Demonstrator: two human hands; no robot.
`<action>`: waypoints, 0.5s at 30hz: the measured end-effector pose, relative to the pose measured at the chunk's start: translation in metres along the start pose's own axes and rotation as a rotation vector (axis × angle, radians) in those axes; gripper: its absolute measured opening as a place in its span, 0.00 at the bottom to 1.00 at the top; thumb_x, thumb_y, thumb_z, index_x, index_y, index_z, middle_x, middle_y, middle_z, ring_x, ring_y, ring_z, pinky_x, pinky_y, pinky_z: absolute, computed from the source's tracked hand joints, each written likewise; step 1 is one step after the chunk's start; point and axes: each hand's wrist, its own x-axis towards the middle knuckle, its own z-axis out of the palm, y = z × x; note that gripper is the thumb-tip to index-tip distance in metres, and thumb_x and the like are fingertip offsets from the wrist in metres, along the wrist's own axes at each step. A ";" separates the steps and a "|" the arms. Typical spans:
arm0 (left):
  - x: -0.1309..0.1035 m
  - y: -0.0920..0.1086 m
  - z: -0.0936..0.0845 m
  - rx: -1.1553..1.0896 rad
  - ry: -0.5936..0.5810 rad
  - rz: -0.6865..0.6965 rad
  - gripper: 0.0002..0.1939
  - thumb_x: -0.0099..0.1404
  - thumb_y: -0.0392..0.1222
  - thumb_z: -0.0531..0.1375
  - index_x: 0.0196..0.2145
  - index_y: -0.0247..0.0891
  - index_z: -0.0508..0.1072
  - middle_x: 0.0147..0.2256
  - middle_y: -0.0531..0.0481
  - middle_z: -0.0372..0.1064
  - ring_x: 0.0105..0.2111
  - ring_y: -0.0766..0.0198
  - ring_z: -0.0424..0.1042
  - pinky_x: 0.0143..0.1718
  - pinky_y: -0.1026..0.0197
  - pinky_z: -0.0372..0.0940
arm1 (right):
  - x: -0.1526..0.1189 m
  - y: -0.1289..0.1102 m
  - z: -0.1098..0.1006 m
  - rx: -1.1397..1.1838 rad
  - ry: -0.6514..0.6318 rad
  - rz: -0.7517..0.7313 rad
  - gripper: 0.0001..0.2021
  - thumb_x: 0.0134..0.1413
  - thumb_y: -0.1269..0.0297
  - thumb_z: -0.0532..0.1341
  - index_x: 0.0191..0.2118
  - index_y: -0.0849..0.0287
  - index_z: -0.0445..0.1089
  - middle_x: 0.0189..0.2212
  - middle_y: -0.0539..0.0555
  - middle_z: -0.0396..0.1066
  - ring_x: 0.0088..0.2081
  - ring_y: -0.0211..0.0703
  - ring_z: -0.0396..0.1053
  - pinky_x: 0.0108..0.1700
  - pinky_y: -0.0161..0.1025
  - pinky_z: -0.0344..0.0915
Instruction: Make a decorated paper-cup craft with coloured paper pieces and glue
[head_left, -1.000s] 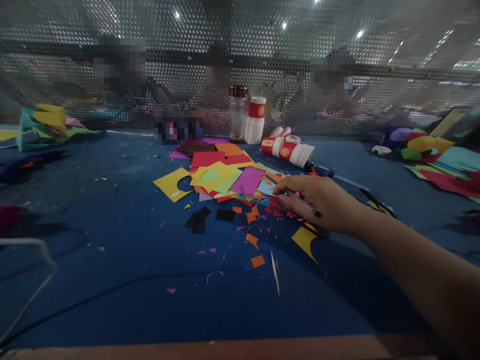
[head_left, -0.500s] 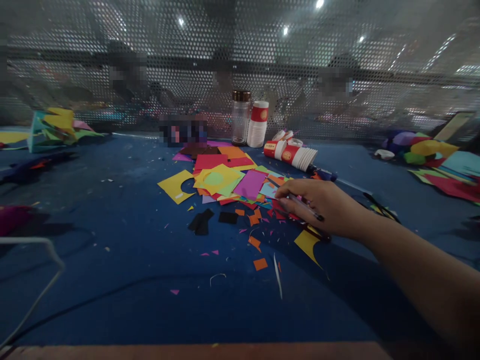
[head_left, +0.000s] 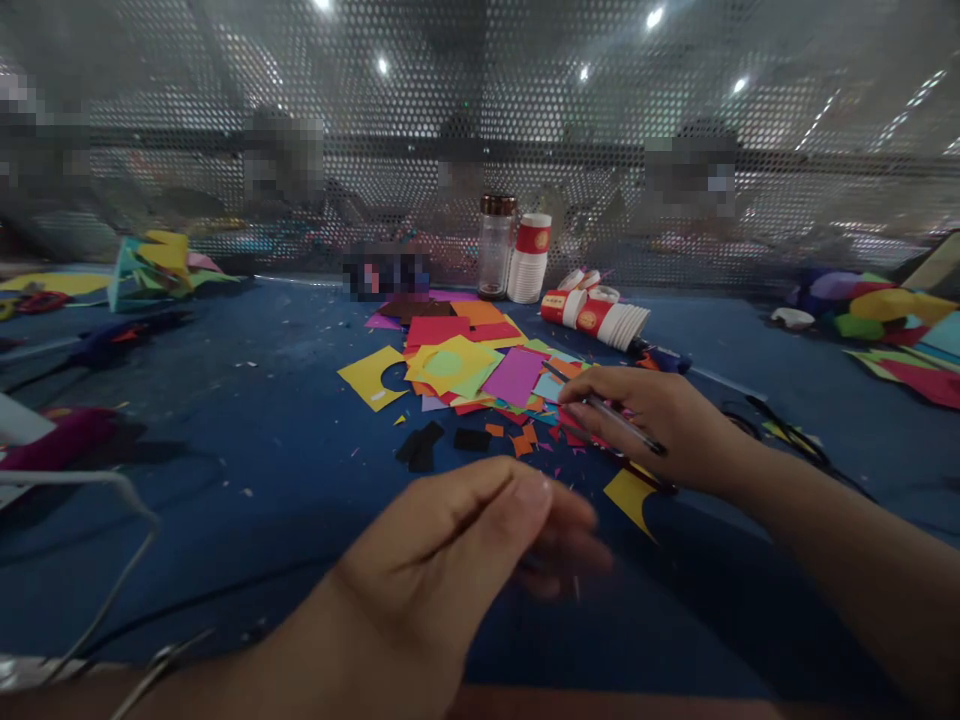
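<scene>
My right hand (head_left: 660, 415) is closed on a thin pen (head_left: 624, 424) at the right edge of a pile of coloured paper. My left hand (head_left: 487, 540) is raised over the front of the blue table (head_left: 300, 540), its thumb against the curled index finger and the other fingers blurred; what it pinches, if anything, is hidden. A purple sheet (head_left: 513, 377) and a yellow sheet (head_left: 457, 360) lie on the pile. Left of it is a yellow piece with a round cutout (head_left: 369, 378), and black scraps (head_left: 471, 439) lie nearer. A yellow offcut (head_left: 631, 500) rests below my right hand.
Behind the pile stand a glass bottle (head_left: 496, 250) and stacked paper cups (head_left: 529, 260); more cups (head_left: 592, 312) lie on their side. Glue guns, one blue (head_left: 124, 335), and a white cable (head_left: 142, 500) are at left. Coloured paper shapes (head_left: 862, 305) sit at right. A perforated screen (head_left: 420, 150) stands behind.
My left hand has come into view from the bottom left. The view has shifted slightly left and up. My right hand still holds the pen beside the pile.
</scene>
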 end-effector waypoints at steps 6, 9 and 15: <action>0.039 0.040 0.044 -0.066 -0.211 -0.181 0.38 0.58 0.49 0.64 0.64 0.38 0.61 0.64 0.37 0.60 0.66 0.43 0.55 0.65 0.38 0.50 | 0.003 -0.018 0.002 0.177 0.106 0.049 0.11 0.66 0.59 0.54 0.42 0.55 0.72 0.36 0.53 0.78 0.36 0.44 0.76 0.37 0.38 0.69; 0.045 0.034 0.049 -0.147 -0.342 -0.129 0.36 0.54 0.46 0.66 0.59 0.34 0.66 0.61 0.37 0.64 0.65 0.44 0.57 0.66 0.42 0.47 | 0.004 -0.026 0.004 0.265 0.078 0.085 0.11 0.66 0.58 0.54 0.40 0.54 0.73 0.36 0.53 0.78 0.37 0.44 0.75 0.36 0.39 0.69; 0.053 0.030 0.049 -0.358 -0.453 -0.105 0.36 0.53 0.35 0.66 0.61 0.38 0.64 0.60 0.44 0.65 0.65 0.52 0.58 0.66 0.47 0.49 | 0.005 -0.034 0.010 0.359 0.056 0.162 0.13 0.66 0.57 0.55 0.38 0.57 0.73 0.33 0.53 0.78 0.33 0.42 0.74 0.34 0.36 0.68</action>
